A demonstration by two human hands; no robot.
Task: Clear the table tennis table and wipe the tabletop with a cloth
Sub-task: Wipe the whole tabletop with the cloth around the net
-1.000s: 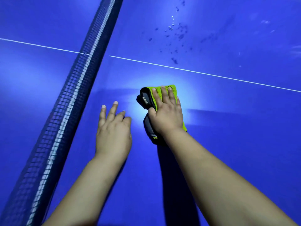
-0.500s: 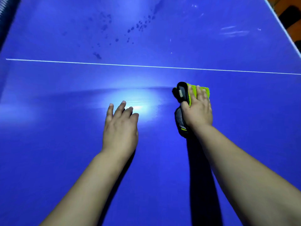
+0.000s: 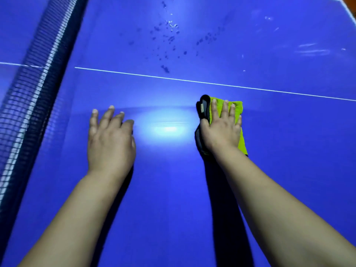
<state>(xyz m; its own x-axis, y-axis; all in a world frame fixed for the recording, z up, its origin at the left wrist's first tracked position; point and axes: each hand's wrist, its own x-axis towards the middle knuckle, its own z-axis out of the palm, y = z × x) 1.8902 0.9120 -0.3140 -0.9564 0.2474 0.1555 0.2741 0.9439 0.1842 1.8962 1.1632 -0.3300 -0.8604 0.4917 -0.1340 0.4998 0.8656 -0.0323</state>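
A folded green cloth [image 3: 238,107] with a dark grey-black edge lies on the blue tabletop [image 3: 173,189], just below the white centre line. My right hand [image 3: 221,130] presses flat on the cloth with straight fingers spread over it. My left hand [image 3: 109,139] rests palm down on the bare tabletop to the left of the cloth, fingers straight, holding nothing. A bright light reflection sits between the two hands.
The dark net [image 3: 32,97] runs diagonally along the left side. Dark wet spots [image 3: 167,41] speckle the tabletop beyond the white line [image 3: 212,83]. Faint smears [image 3: 312,51] show at the far right. The table's far corner [image 3: 346,4] is at the top right.
The view swung back left, so the net is in sight again. My right hand and the cloth stay just below the white line; my left hand stays flat on the table.
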